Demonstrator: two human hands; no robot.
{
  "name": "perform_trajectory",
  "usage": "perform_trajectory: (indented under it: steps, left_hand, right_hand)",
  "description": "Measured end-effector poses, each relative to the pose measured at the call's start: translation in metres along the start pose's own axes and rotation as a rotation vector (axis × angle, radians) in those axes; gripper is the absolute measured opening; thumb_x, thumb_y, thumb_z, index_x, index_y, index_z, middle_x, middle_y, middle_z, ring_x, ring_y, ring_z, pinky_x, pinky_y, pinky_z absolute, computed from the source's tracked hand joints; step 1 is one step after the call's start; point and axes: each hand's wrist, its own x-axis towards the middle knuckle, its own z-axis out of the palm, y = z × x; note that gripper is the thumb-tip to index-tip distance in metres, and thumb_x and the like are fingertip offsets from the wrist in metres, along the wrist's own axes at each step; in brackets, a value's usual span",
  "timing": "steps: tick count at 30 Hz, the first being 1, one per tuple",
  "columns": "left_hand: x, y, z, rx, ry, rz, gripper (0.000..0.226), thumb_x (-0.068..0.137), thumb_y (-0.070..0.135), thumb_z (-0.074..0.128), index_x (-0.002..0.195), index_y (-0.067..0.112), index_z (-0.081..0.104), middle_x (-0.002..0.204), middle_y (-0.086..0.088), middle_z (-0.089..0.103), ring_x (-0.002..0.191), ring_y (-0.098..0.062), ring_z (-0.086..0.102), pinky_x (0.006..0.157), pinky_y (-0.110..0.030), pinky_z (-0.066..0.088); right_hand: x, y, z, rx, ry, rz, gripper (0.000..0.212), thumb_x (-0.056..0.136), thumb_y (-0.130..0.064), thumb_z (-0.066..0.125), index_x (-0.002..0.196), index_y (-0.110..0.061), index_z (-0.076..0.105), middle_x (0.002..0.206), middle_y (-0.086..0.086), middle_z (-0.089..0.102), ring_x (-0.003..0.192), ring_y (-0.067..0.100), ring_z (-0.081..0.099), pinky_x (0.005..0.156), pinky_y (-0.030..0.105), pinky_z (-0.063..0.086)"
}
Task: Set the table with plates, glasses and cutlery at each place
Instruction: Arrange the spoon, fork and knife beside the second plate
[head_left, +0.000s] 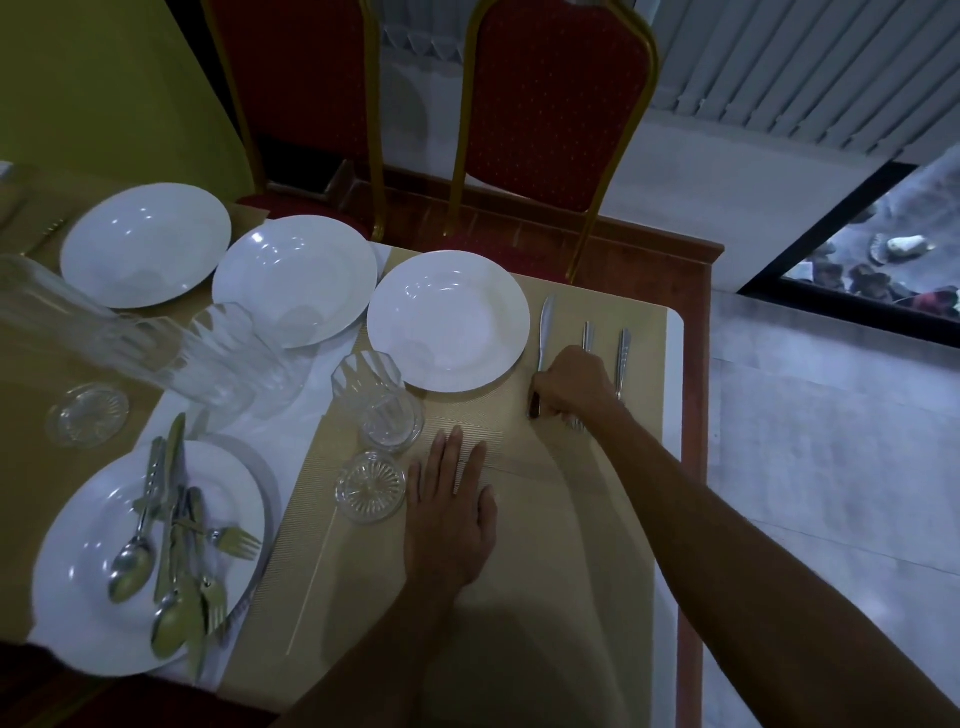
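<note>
knife (545, 332) just right of the rightmost plate (449, 319) | right hand (571, 387) pinches its handle | left hand (452, 514) flat, fingers spread, pressing the mat (597, 519) | next: line knife parallel with neighbouring cutlery (623, 356), clear of the plate rim

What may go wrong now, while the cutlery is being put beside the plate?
1. The right grip holds the knife close beside the plate; a push could knock the rim or disturb the fork next to it.
2. The left grip lies flat beside the small glass dish and the glass; a sideways move might bump them and tip the glass.
</note>
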Motion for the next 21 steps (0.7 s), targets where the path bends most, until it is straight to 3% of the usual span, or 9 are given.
perform_trajectory:
  steps: [3,8,15,18,21]
  left_hand:
    - [-0.001,-0.001,0.000,-0.003,0.008,0.014,0.052,0.098,0.037,0.037,0.149,0.027,0.036,0.162,-0.002,0.019,0.152,-0.020,0.009,0.119,-0.048,0.017]
    - [0.001,0.000,0.001,-0.019,-0.036,0.028,0.052,0.099,0.035,0.038,0.149,0.025,0.036,0.162,-0.004,0.020,0.151,-0.022,0.011,0.119,-0.050,0.016]
    - [0.000,-0.011,-0.029,-0.188,-0.302,0.048,0.051,0.094,0.029,0.042,0.144,0.022,0.037,0.163,-0.004,0.015,0.151,-0.024,0.010,0.120,-0.049,0.018]
    - [-0.012,-0.013,-0.043,-0.316,-0.358,-0.012,0.040,0.093,0.036,0.040,0.127,0.022,0.054,0.152,-0.004,0.038,0.141,-0.019,0.035,0.112,-0.043,0.038]
    - [-0.032,-0.011,-0.058,-0.418,-0.336,-0.057,0.033,0.089,0.037,0.039,0.108,0.026,0.064,0.120,0.007,0.060,0.108,-0.008,0.055,0.099,-0.035,0.048]
  right_hand:
    - [-0.022,0.003,0.006,0.035,-0.047,0.014,0.022,0.086,-0.021,0.066,0.076,-0.001,0.071,0.064,0.009,0.071,0.052,0.019,0.069,0.062,0.032,0.063]
    - [-0.060,0.015,0.019,0.072,-0.049,-0.004,0.032,0.089,-0.030,0.060,0.082,0.000,0.070,0.074,0.013,0.073,0.064,0.027,0.073,0.066,0.045,0.063]
    - [-0.107,0.020,0.027,0.143,-0.068,-0.017,0.029,0.094,-0.026,0.059,0.077,-0.005,0.070,0.075,0.012,0.074,0.064,0.025,0.073,0.066,0.037,0.062]
    - [-0.124,0.016,0.028,0.152,-0.089,-0.034,0.027,0.095,-0.026,0.059,0.076,-0.008,0.069,0.077,0.010,0.074,0.065,0.024,0.073,0.062,0.033,0.059]
    - [-0.141,0.010,0.030,0.173,-0.103,-0.059,0.024,0.095,-0.026,0.060,0.075,-0.014,0.066,0.078,0.004,0.074,0.059,0.016,0.071,0.053,0.025,0.054]
